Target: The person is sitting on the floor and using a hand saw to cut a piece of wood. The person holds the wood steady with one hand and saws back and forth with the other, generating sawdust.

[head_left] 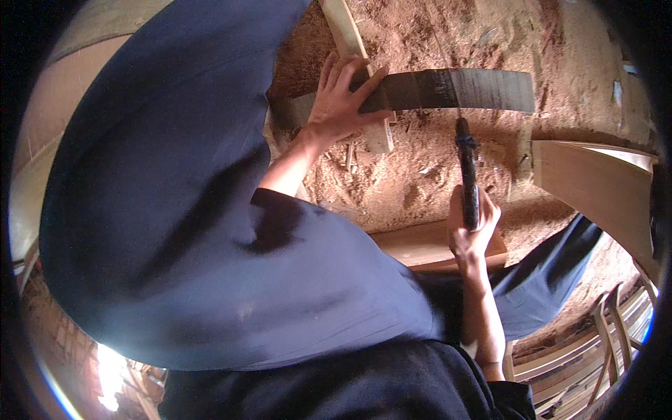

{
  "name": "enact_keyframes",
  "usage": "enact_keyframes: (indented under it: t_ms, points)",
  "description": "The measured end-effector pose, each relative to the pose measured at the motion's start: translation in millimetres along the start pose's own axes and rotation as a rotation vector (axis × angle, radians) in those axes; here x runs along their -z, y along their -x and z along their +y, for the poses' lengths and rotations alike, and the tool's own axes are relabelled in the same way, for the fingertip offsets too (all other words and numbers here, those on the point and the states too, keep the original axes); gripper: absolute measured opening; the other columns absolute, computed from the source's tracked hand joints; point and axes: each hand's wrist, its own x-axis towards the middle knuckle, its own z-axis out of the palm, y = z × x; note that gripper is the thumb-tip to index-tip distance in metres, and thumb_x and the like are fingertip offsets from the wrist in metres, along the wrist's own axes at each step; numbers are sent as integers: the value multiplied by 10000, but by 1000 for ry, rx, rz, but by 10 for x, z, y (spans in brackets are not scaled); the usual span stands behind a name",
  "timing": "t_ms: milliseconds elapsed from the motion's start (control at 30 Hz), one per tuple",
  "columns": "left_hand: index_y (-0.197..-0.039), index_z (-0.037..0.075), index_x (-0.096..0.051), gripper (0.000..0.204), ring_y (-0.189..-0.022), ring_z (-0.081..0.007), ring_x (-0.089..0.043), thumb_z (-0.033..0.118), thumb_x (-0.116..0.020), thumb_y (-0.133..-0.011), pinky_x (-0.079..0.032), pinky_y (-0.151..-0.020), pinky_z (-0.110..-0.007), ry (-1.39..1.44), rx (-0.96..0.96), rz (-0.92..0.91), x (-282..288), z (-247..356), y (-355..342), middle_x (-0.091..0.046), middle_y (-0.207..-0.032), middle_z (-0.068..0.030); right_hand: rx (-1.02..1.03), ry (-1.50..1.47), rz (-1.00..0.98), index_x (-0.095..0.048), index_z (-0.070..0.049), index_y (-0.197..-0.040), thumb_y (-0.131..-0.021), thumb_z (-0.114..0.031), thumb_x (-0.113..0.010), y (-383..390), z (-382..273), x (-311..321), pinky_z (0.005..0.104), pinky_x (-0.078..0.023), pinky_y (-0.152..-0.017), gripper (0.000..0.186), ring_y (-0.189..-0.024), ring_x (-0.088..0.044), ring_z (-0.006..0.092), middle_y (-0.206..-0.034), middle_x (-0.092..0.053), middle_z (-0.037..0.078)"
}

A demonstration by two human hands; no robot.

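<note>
My left hand (341,94) presses flat, fingers spread, on the left part of a long curved dark wooden piece (462,89) that lies across the sawdust-covered ground. My right hand (470,227) is shut around the dark handle of a hand tool (467,168). The tool's head meets the lower edge of the curved piece near its middle. A pale wooden batten (350,49) runs under the curved piece beneath my left hand.
My dark blue clothing (175,210) fills the left and lower picture. A wooden block (420,245) lies below my right hand. A large curved pale wood panel (595,189) stands at the right. Wooden frames (609,329) are stacked at the lower right.
</note>
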Motion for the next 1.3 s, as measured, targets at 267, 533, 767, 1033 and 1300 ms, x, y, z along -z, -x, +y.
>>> enact_keyframes:
  t_ms: [267, 533, 767, 1033, 1300]
  points:
    - [-1465, 166, -445, 817, -1318, -353, -372, 560, -710, -800, -247, -1192, -535, 70, 41, 59, -92, 92, 71, -447, -1315, -146, -91, 25, -81, -532, -43, -720, -854, -128, -590, -57, 2, 27, 342, -462, -480, 169, -458, -565, 231, -582, -551, 108]
    - [-1481, 166, -415, 782, -1327, -377, -343, 514, -696, -840, -328, -1145, -509, 105, 107, -5, -110, 137, 55, -405, -1349, -142, -60, 8, -46, -571, -25, -815, -864, -112, -586, -87, 79, -12, 359, -458, -459, 101, -438, -522, 224, -582, -542, 127]
    - [-1494, 198, -400, 750, -1284, -367, -382, 516, -668, -870, -363, -1118, -493, 124, 140, 44, 13, 124, 108, -417, -1332, -130, -45, 14, -70, -629, -4, -922, -865, -94, -597, 165, 181, 69, 347, -475, -493, 111, -464, -575, 218, -598, -578, 141]
    - [-1482, 184, -421, 735, -1317, -410, -325, 499, -684, -873, -310, -1125, -567, 60, 109, 66, 56, 92, 49, -367, -1360, -175, -13, 5, -52, -574, -43, -749, -815, -80, -603, 218, 279, 108, 344, -499, -549, 81, -493, -583, 217, -601, -576, 124]
    - [-1496, 90, -370, 664, -1374, -393, -338, 317, -654, -940, -276, -1148, -507, 103, 609, 229, 453, -160, 1004, -375, -1460, -228, -94, -48, -44, -561, -50, -768, -825, -104, -619, 186, 135, 82, 364, -497, -532, 99, -499, -605, 276, -623, -594, 132]
